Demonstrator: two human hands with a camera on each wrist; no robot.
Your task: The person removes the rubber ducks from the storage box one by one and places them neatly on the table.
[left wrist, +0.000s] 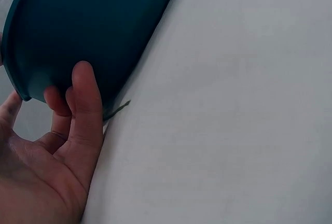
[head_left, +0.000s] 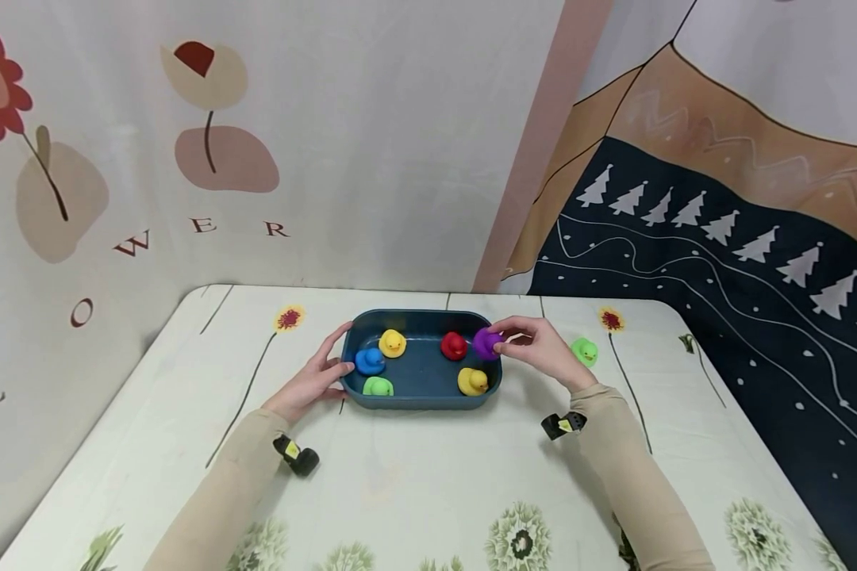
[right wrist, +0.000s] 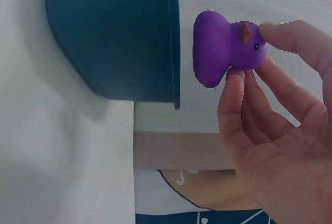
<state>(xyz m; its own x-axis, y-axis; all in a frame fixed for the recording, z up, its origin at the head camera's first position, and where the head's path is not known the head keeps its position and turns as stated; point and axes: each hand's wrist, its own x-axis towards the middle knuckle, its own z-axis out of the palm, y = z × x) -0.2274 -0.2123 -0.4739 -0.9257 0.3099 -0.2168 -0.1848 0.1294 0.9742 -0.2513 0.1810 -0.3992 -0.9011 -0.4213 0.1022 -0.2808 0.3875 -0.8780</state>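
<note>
In the head view a dark blue rectangular tub (head_left: 421, 402) stands on the table. My left hand (head_left: 310, 384) holds its left end, thumb at the rim; in the left wrist view, fingers (left wrist: 87, 94) lie against the outer wall. My right hand (head_left: 536, 347) pinches a purple rubber duck (right wrist: 215, 47) by its head, just above the rim at the tub's right end. Inside the tub are a blue duck (head_left: 370, 362), a green duck (head_left: 378, 386), a red duck (head_left: 453, 346) and two yellow ducks, one at the back (head_left: 393, 343), another at front right (head_left: 474, 381).
Another green duck (head_left: 584, 351) sits on the table to the right of the tub, beyond my right wrist. A flowered cloth (head_left: 428, 476) covers the table. Printed curtains (head_left: 371, 159) hang behind it, and a dark one (head_left: 743, 317) runs along the right side.
</note>
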